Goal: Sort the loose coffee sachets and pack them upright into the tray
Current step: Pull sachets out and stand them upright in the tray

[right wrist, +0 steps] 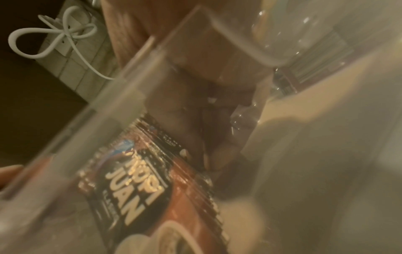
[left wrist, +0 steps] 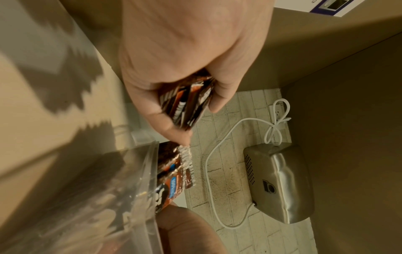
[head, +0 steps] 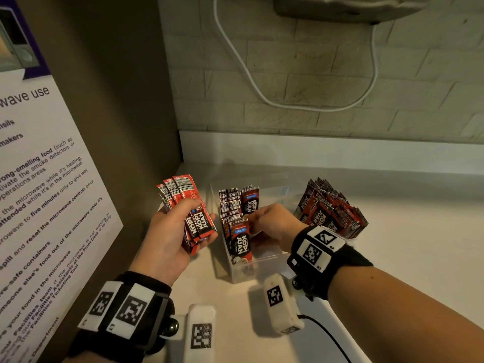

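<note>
My left hand grips a fanned bundle of red-and-black Kopi Juan sachets, held above the counter just left of the clear tray. The left wrist view shows the same bundle pinched between thumb and fingers. A row of sachets stands upright along the tray's left side. My right hand reaches down into the tray. Its fingers lie fairly straight against the right side of that row; no sachet shows between them. More loose sachets are heaped right of the tray.
A brown side panel with a microwave-use poster stands close on the left. Behind is a brick wall with a looping white cable and a metal appliance mounted high. White counter stretches right and forward.
</note>
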### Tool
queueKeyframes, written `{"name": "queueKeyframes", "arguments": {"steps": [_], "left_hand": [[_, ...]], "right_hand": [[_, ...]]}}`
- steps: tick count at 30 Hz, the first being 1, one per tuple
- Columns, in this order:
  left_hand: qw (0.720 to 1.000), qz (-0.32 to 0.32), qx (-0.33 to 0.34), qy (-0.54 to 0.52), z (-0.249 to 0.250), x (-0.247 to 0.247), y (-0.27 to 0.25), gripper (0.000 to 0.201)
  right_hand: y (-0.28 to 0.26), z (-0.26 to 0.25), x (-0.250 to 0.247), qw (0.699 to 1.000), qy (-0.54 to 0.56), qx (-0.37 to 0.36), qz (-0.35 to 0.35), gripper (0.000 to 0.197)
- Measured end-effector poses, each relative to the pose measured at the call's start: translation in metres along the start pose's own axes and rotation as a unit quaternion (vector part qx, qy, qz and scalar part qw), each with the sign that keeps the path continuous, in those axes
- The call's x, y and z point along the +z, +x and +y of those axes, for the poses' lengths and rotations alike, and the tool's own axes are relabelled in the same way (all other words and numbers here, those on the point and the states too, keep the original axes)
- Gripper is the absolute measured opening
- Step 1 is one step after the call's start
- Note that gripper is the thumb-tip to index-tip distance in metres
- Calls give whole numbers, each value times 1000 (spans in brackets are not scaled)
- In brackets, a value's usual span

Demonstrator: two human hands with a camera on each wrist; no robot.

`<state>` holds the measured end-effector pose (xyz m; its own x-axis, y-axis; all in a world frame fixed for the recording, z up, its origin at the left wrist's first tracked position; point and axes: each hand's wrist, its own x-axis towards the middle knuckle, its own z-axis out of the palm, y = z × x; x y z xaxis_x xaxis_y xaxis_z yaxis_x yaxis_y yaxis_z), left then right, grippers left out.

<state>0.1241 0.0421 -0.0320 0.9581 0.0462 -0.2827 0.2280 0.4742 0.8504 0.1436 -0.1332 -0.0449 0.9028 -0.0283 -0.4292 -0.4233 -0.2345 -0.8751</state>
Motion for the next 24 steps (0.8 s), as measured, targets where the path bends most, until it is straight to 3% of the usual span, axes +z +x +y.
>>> {"name": "queueKeyframes", "arguments": {"steps": [8, 14, 20, 24], "left_hand": [[1000, 0, 1, 2, -1, 0, 0, 29], [1000, -3, 2, 12, 2, 1, 0, 13], [999, -18, 28, 10, 21, 7, 5, 5], [1000, -11, 17, 11, 16, 3, 7, 7]], "right_hand": [[-3, -2, -2, 1000, 11, -3, -1, 29], [-4, -3, -1, 1000, -1, -7, 1, 32], [-4, -6, -7, 994, 21, -52, 97, 14], [-10, -25, -17, 967, 6, -146, 209, 13]]}}
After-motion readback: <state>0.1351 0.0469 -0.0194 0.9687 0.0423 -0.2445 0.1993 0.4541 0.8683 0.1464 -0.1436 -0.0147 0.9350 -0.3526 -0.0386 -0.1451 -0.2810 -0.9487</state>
